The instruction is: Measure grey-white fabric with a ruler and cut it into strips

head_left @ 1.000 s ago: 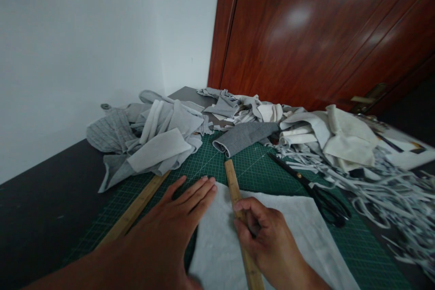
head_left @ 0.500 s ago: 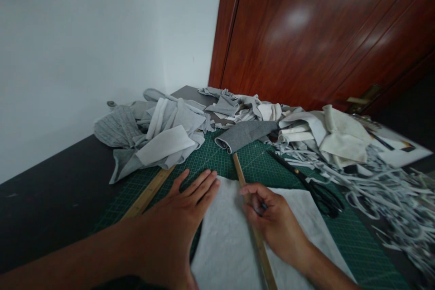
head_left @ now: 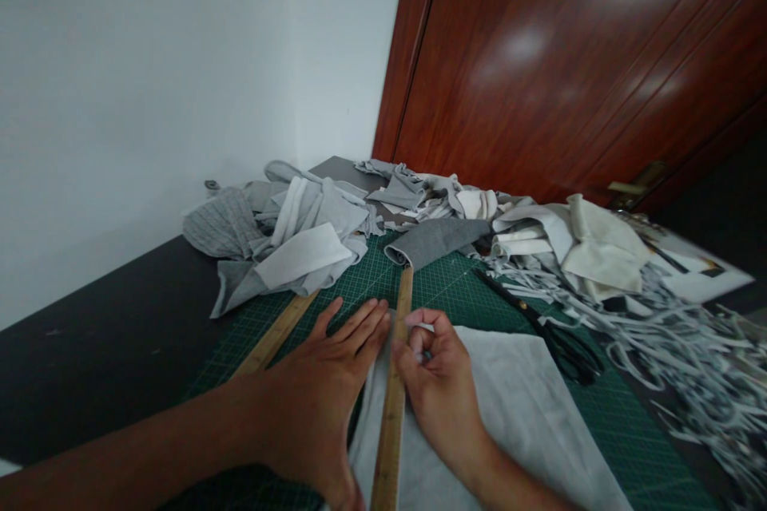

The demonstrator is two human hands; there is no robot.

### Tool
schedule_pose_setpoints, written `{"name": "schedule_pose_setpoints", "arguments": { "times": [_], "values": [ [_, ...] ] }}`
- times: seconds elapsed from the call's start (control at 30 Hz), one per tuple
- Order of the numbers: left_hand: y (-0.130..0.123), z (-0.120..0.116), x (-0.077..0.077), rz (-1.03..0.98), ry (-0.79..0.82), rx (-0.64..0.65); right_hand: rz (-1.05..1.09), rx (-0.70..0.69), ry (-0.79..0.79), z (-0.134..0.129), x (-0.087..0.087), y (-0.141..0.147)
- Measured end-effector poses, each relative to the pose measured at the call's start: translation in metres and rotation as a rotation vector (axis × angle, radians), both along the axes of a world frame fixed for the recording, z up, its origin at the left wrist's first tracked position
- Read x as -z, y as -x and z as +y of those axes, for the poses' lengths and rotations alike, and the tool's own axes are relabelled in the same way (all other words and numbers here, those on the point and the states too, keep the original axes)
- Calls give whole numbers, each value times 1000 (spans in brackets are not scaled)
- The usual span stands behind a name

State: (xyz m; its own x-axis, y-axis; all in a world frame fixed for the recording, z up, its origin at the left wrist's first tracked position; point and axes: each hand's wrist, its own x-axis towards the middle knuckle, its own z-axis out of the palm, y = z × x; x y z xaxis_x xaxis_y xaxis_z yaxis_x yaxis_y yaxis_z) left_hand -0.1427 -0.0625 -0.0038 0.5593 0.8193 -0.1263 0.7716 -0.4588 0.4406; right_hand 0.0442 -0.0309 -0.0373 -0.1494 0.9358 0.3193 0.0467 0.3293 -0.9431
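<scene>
Pale grey fabric (head_left: 515, 399) lies on the green cutting mat (head_left: 635, 423). A wooden ruler (head_left: 392, 407) rests lengthwise on the fabric near its left edge. My right hand (head_left: 440, 383) pinches the ruler, thumb and fingers curled at its right side. My left hand (head_left: 327, 387) lies spread, fingertips at the fabric's upper left edge, just left of the ruler. Beyond the ruler's far end sits a folded dark grey cloth (head_left: 437, 241). A second wooden ruler (head_left: 279, 335) lies on the mat, partly behind my left forearm.
Black scissors (head_left: 566, 343) lie right of the fabric. A heap of grey cloth (head_left: 293, 235) is at the left back. Cream cloth pieces (head_left: 605, 247) and a tangle of thin strips (head_left: 683, 343) cover the right side. Behind are a wall and a reddish door.
The ruler has moved left across the fabric with my right hand and now lies close to my left hand. The camera view has shifted slightly.
</scene>
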Motion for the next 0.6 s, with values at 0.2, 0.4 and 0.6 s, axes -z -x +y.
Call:
{"name": "schedule_pose_setpoints", "arguments": {
  "times": [0.2,0.4,0.6],
  "values": [
    [5,-1,4,-58,-23,15,-447,-230,-176,11,2,-26],
    [8,0,7,-102,-25,27,-685,-118,-363,9,12,-28],
    [2,-7,-3,-83,-11,-35,-645,-57,-264,4,12,-26]
  ]
}}
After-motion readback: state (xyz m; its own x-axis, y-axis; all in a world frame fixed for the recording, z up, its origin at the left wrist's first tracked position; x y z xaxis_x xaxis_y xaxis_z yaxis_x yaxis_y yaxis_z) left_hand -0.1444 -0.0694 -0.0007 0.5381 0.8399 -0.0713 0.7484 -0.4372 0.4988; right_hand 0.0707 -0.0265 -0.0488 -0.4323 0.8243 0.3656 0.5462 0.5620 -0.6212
